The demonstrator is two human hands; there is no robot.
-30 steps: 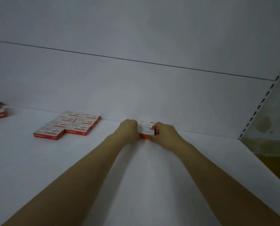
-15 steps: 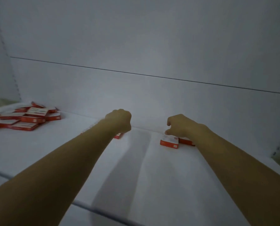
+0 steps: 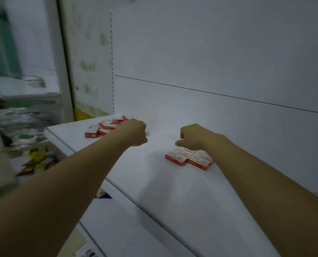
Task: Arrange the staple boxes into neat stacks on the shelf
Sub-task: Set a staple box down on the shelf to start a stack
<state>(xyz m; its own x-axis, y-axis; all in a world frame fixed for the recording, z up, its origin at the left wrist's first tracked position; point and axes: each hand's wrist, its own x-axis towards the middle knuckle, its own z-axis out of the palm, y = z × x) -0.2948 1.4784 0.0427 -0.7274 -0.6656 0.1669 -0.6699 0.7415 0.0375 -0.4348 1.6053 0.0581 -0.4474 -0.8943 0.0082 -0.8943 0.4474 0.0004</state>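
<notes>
Red-and-white staple boxes (image 3: 188,158) lie flat side by side on the white shelf (image 3: 154,182), right of centre near the back panel. My right hand (image 3: 193,138) hovers just behind and above them, fingers curled down, thumb apart, holding nothing I can see. A loose, untidy pile of staple boxes (image 3: 106,127) sits at the shelf's far left end. My left hand (image 3: 136,132) is a closed fist just right of that pile and covers its near edge; nothing shows in it.
The shelf's front edge (image 3: 128,197) runs diagonally from upper left to lower right, with a lower shelf below it. A slotted upright (image 3: 112,71) marks the left end. Blurred packets and goods (image 3: 30,145) fill the neighbouring shelves at left.
Both hands let go of the small stack they held together a second ago. The view swung left, and my left hand moved towards the loose pile while my right stayed over the flat boxes.
</notes>
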